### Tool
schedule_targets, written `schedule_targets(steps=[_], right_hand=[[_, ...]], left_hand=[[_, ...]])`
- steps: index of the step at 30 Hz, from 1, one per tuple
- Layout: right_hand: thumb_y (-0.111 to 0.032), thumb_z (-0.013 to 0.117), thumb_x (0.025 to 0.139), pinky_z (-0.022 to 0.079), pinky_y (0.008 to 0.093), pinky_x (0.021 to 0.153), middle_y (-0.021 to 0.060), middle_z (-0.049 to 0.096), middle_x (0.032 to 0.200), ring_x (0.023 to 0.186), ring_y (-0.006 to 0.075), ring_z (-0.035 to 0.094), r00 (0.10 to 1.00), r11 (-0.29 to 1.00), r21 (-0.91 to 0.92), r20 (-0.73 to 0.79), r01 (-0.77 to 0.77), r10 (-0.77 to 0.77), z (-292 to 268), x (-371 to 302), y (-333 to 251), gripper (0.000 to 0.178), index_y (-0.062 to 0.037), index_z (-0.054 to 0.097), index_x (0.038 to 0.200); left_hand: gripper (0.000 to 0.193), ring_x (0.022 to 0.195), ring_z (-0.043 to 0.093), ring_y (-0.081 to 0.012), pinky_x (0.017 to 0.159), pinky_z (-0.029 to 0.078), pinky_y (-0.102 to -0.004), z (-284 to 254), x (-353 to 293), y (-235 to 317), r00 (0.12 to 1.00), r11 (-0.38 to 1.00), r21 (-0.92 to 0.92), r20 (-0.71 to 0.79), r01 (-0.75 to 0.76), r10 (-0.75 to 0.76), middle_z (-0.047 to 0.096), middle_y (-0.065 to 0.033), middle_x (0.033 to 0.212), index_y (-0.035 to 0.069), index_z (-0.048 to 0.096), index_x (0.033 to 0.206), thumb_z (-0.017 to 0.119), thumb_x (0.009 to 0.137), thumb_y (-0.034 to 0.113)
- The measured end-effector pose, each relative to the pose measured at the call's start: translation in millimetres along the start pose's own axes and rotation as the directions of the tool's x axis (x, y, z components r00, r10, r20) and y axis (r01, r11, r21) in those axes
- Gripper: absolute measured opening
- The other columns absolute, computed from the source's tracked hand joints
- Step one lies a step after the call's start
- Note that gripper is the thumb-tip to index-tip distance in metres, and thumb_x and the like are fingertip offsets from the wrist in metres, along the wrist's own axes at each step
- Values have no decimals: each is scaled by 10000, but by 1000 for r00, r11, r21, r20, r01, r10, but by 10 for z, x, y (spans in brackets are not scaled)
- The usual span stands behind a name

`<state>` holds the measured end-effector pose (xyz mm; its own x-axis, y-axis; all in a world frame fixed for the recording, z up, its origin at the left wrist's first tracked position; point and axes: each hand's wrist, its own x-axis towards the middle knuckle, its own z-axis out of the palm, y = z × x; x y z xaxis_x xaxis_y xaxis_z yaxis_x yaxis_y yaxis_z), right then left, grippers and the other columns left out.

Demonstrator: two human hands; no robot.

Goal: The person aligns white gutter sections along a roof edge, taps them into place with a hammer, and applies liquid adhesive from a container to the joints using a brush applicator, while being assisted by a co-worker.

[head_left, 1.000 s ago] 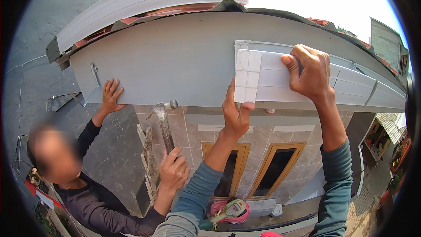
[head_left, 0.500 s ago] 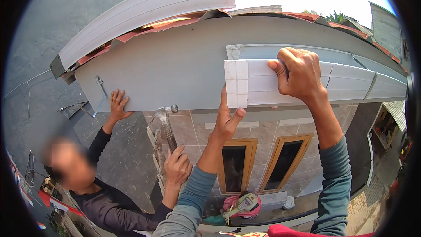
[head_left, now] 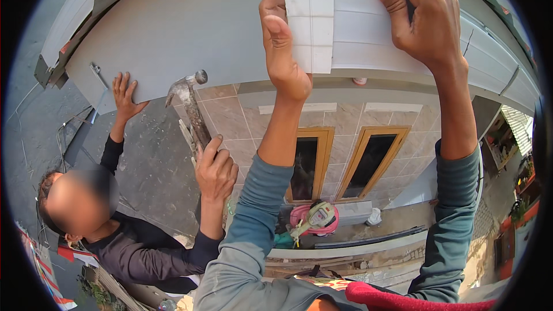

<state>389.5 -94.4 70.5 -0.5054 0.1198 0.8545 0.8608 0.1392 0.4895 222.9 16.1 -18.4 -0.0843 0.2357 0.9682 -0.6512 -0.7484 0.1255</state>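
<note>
Left hand (head_left: 283,57) clamped on panel (head_left: 360,29) at its left end, right hand (head_left: 426,23) gripping panel's top edge. Co-worker's hammer (head_left: 196,118) left of panel; printed cloth (head_left: 324,281) below panel, lettering partly hidden.

Left of the panel (head_left: 360,29), a hammer (head_left: 194,110) — beneath the panel, two windows (head_left: 370,164).

White panel (head_left: 360,20), left hand (head_left: 283,52) at its end, right hand (head_left: 429,20) gripping it — co-worker (head_left: 144,247) holding hammer (head_left: 194,109), 2 windows (head_left: 368,164)

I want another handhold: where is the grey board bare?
The grey board is bare between the co-worker's spread hand and your left hand, above the hammer. It's crowded at the white panel, where your right hand also grips.
</note>
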Motion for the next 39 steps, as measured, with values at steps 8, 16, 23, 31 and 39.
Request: schedule_targets(steps=[8,16,23,31,39], right_hand=[[-187,522,952,504,442,711,225,667,799,801,400,649,965,912,317,54,-261,257,-133,125,-265,257,5,685,899],[-60,560,808,452,468,599,213,606,656,648,393,596,967,917,350,-93,-192,237,-60,-23,-299,120,2,630,733],[-47,604,819,444,470,586,236,623,687,643,394,608,994,985,174,102,14,-32,-127,3,-89,115,17,631,727],[-379,593,1004,432,388,688,187,571,804,753,321,537,975,974,98,-61,-206,213,60,-27,-81,399,8,614,912],[-386,616,998,451,337,537,66,632,669,556,239,576,999,998,-35,-13,-46,45,-163,42,-90,358,-86,683,815]], left_hand=[[735,1288,442,-269,1104,347,-449,-783,278,464,1000,972,-233,0,14,-14,491,-186,1344,98,315,1484,385,1007,653],[618,1404,393,-365,1155,328,-581,-411,293,39,997,993,-88,6,-74,75,407,-137,1539,187,358,1462,441,1007,597],[628,1347,414,-315,1128,338,-508,-160,167,-53,986,963,-216,-62,-163,153,427,-178,1433,154,262,1505,436,1034,531],[632,1346,397,-287,1132,316,-513,-495,157,155,992,982,-143,1,-125,126,466,-183,1347,133,290,1482,453,1023,536],[894,1369,406,-287,1135,312,-495,-672,-290,-27,980,959,282,189,7,-62,463,-134,1409,93,415,1450,660,833,692]])
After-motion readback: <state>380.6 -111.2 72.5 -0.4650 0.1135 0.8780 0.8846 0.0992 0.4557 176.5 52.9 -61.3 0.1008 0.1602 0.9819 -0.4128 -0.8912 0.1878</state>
